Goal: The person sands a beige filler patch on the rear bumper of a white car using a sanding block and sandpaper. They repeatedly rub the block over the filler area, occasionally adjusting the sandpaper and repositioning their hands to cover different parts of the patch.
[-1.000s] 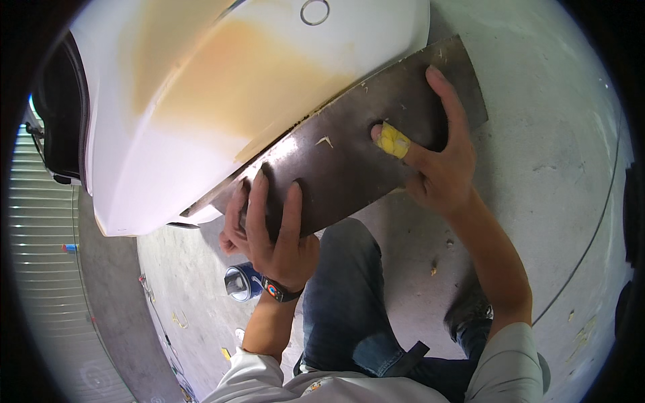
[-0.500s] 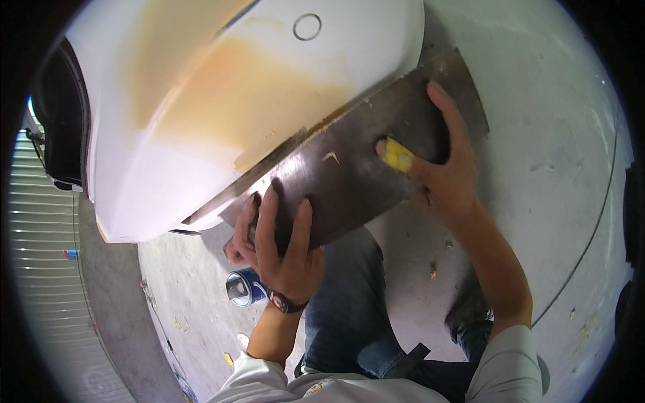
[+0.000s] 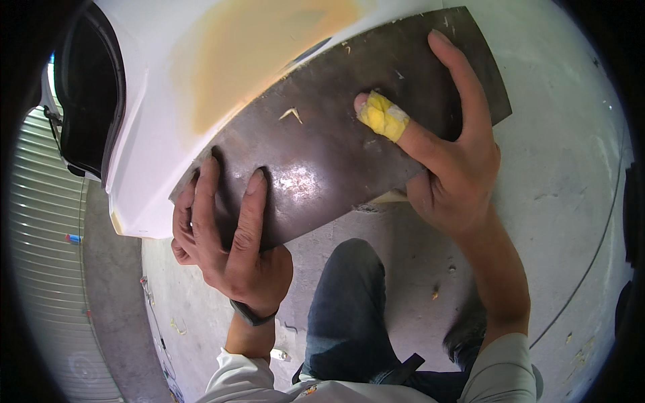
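I hold a wide, dark grey-brown flexible spreader sheet (image 3: 316,134) in both hands, its long far edge lying across a white car body panel (image 3: 151,161). A smooth tan patch of filler (image 3: 235,74) shows on the panel beyond that edge. My left hand (image 3: 232,235) grips the sheet's lower left end, fingers spread on its upper face. My right hand (image 3: 457,148) clasps the right end, with the yellow-wrapped thumb and a stretched finger on top and the other fingers beneath. The sheet covers part of the panel; whether its edge touches, I cannot tell.
A black-rimmed dark opening (image 3: 91,94) of the car is at the far left, near a ribbed metal shutter (image 3: 47,248). My bent knee in jeans (image 3: 346,289) is below the sheet. A cable (image 3: 591,262) runs along the grey floor at the right.
Both hands have carried the spreader sheet up and away from me, over more of the panel, and its face now shows broader. The blue can by my left wrist is no longer visible.
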`<state>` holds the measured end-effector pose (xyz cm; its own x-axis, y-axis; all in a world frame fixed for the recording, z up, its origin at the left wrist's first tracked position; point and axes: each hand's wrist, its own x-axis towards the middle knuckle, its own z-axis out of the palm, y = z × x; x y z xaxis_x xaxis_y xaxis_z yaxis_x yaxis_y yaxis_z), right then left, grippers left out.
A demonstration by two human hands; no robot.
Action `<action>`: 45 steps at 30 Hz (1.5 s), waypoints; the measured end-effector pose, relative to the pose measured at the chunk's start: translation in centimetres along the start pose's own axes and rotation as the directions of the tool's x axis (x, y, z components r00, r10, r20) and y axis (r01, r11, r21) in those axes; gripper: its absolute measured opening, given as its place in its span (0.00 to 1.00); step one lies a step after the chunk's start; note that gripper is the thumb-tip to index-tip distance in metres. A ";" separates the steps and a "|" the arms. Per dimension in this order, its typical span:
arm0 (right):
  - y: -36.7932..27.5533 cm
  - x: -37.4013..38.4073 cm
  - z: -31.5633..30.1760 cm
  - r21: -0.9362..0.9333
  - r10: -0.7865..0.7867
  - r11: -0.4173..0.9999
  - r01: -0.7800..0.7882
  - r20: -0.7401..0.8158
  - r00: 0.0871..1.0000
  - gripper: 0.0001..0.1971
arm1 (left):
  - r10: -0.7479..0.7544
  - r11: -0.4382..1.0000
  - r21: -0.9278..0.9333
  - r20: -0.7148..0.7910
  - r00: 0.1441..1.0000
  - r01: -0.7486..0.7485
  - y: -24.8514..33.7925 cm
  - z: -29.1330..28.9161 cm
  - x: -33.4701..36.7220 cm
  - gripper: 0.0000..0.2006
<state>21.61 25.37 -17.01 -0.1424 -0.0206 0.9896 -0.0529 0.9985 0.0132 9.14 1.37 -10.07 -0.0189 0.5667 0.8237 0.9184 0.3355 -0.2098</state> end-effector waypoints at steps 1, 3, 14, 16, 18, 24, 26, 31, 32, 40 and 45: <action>0.2 -0.4 0.2 0.009 -0.005 1.000 0.005 -0.014 1.000 0.28 | -0.008 1.000 0.003 -0.007 1.000 0.008 0.0 0.0 0.1 0.33; 0.6 -0.9 0.2 0.026 0.014 1.000 -0.014 -0.001 1.000 0.28 | 0.014 1.000 0.016 -0.016 1.000 -0.014 0.0 0.1 0.1 0.33; -4.0 -3.3 -0.8 0.080 0.386 0.911 -0.405 0.181 0.905 0.30 | -0.039 0.999 -0.001 0.052 0.998 0.039 -0.3 2.5 -4.9 0.31; -4.6 -5.1 -0.7 0.060 0.414 0.899 -0.433 0.202 0.888 0.31 | -0.037 0.999 -0.008 0.083 0.996 0.038 -0.1 2.9 -6.1 0.31; -4.9 -6.4 -0.6 0.032 0.443 0.887 -0.460 0.223 0.869 0.32 | -0.013 1.000 0.000 0.111 0.994 0.013 0.1 3.3 -7.0 0.31; -6.0 -7.4 -2.2 -0.033 0.502 0.857 -0.514 0.281 0.818 0.31 | -0.077 0.995 -0.045 0.278 0.958 0.093 2.2 2.6 -9.1 0.30; -6.5 -7.1 -3.5 -0.087 0.498 0.863 -0.498 0.325 0.804 0.31 | -0.022 0.994 -0.094 0.256 0.966 0.047 2.9 1.6 -9.2 0.28; -6.3 -4.8 -3.8 -0.070 0.429 0.902 -0.425 0.232 0.873 0.29 | -0.063 0.998 -0.018 0.186 0.980 0.067 2.8 -0.5 -6.7 0.31; -6.1 -4.0 -3.5 -0.060 0.415 0.909 -0.412 0.218 0.883 0.28 | -0.058 0.998 -0.018 0.167 0.984 0.062 2.3 -0.6 -5.7 0.31; -3.4 0.4 -2.6 -0.035 0.264 0.965 -0.262 0.132 0.955 0.27 | -0.011 1.000 0.010 0.028 1.000 0.010 0.7 -1.0 -0.6 0.36; -0.1 -1.2 -0.9 -0.009 0.054 0.999 -0.053 0.046 0.998 0.29 | -0.004 1.000 0.005 -0.017 1.000 0.004 0.6 -0.2 -0.3 0.35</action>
<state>22.65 25.32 -18.06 -0.1899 0.0308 0.9813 -0.0363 0.9986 -0.0384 9.79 1.21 -10.33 -0.0158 0.5527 0.8332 0.9164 0.3413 -0.2090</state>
